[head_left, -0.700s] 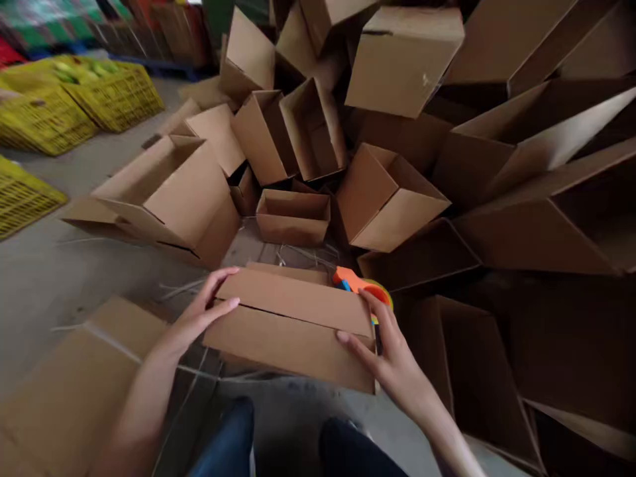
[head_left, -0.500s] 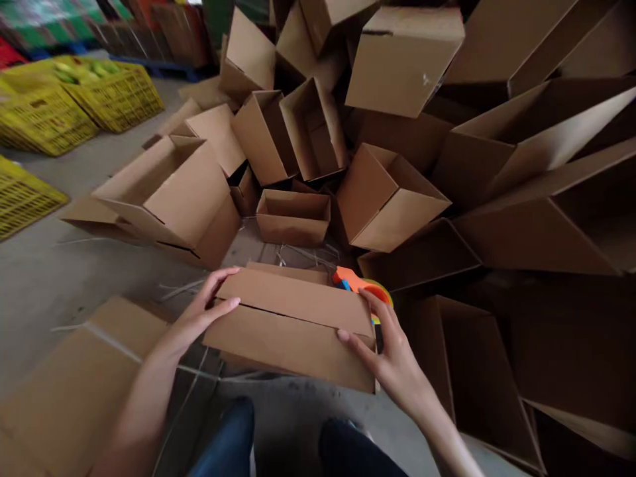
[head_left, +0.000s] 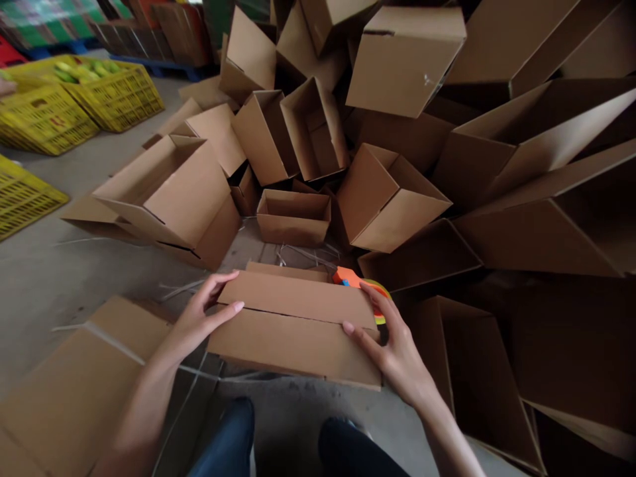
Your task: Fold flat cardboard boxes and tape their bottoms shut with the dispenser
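Observation:
A brown cardboard box [head_left: 293,338] is between my hands, low in front of my legs. Two long flaps meet in a narrow seam along its top. My left hand [head_left: 206,315] grips the left end, thumb on the top near the seam and fingers over the far side. At the right end, my right hand [head_left: 392,338] holds the box the same way, its thumb pressed beside the seam. Behind the right hand an orange tape dispenser [head_left: 348,275] with a yellow-edged roll shows in part; the box and hand hide the rest.
Several open cardboard boxes [head_left: 397,199] are heaped ahead and to the right. A small open box [head_left: 293,218] stands just beyond. Flattened cardboard [head_left: 74,384] with a white strap lies at left. Yellow crates [head_left: 119,96], one with green produce, stand at far left.
The box has turned slightly and shifted a little to the right, with both hands still on it. More of the tape dispenser is covered. A person's hand appears at the far left crates.

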`<action>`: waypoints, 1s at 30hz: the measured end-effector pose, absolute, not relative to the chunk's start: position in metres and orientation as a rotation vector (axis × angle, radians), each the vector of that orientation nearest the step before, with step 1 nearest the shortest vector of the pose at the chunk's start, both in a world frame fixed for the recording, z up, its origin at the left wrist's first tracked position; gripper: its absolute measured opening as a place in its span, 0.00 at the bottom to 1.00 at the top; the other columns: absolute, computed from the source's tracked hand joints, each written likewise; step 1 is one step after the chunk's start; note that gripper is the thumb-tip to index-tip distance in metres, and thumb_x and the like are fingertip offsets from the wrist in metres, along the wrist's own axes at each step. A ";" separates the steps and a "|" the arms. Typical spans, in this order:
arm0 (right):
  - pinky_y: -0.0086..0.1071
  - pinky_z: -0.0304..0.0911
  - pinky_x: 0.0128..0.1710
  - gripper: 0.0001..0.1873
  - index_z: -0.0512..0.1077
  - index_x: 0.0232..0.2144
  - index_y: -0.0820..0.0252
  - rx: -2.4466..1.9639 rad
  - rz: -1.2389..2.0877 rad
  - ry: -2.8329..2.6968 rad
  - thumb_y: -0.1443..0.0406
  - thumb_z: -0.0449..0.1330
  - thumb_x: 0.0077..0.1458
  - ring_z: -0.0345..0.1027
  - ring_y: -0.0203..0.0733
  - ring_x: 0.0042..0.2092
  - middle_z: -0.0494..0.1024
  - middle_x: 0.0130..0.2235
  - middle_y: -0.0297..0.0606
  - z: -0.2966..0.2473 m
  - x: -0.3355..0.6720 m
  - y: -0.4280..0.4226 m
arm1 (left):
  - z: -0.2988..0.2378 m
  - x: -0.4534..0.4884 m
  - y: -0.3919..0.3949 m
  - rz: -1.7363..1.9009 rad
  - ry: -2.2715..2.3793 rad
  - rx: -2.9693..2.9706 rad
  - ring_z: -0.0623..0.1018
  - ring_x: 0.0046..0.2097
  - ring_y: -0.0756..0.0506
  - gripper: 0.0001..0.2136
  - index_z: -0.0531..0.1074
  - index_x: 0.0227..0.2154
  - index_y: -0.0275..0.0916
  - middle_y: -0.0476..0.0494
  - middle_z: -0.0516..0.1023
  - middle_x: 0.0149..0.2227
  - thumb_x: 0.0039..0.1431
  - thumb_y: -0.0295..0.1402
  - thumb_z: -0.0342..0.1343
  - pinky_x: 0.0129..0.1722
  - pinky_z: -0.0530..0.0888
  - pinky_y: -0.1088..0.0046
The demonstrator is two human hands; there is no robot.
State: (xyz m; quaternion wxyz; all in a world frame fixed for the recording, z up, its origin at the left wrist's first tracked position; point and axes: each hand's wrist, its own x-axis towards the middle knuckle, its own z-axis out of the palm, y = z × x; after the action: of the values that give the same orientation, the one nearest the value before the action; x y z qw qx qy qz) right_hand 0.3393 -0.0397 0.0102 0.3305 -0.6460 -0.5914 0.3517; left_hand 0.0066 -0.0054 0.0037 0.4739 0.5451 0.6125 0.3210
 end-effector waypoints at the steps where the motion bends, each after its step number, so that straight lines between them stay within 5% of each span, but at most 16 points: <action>1: 0.53 0.58 0.61 0.37 0.62 0.61 0.48 -1.678 0.942 -1.535 0.46 0.63 0.53 0.61 0.55 0.60 0.67 0.60 0.42 0.011 0.341 -0.038 | 0.005 0.007 -0.007 0.779 1.510 1.341 0.73 0.60 0.35 0.27 0.66 0.55 0.44 0.35 0.70 0.62 0.54 0.47 0.62 0.59 0.69 0.54; 6: 0.54 0.56 0.63 0.37 0.62 0.61 0.47 -1.655 1.036 -1.480 0.47 0.64 0.52 0.61 0.54 0.61 0.67 0.61 0.40 0.013 0.344 -0.032 | 0.015 0.011 -0.012 0.737 1.570 1.363 0.74 0.59 0.36 0.26 0.68 0.51 0.44 0.36 0.73 0.60 0.52 0.47 0.63 0.58 0.71 0.54; 11: 0.57 0.53 0.64 0.46 0.51 0.66 0.48 -1.667 1.149 -1.394 0.46 0.64 0.51 0.56 0.56 0.64 0.63 0.63 0.44 0.008 0.343 -0.030 | 0.020 0.010 -0.009 0.685 1.582 1.382 0.73 0.60 0.36 0.24 0.69 0.49 0.45 0.37 0.73 0.60 0.51 0.47 0.64 0.56 0.73 0.55; 18: 0.57 0.53 0.64 0.38 0.60 0.58 0.48 -1.671 1.181 -1.400 0.46 0.65 0.50 0.60 0.58 0.61 0.64 0.60 0.44 0.004 0.345 -0.028 | 0.020 0.008 -0.007 0.617 1.630 1.453 0.73 0.61 0.35 0.23 0.70 0.48 0.47 0.39 0.72 0.60 0.51 0.48 0.64 0.57 0.72 0.53; 30: 0.54 0.65 0.55 0.38 0.56 0.57 0.48 -1.656 1.321 -1.280 0.47 0.66 0.49 0.63 0.57 0.58 0.64 0.58 0.46 0.002 0.343 -0.025 | 0.023 0.010 -0.003 0.381 1.753 1.604 0.74 0.58 0.30 0.24 0.64 0.52 0.49 0.36 0.77 0.55 0.55 0.50 0.59 0.50 0.75 0.50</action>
State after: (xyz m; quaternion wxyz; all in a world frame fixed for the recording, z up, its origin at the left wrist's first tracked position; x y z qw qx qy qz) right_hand 0.3427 -0.0254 0.0021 0.3271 -0.6322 -0.4888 0.5044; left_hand 0.0096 -0.0031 0.0230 0.3595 0.6220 0.6798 0.1476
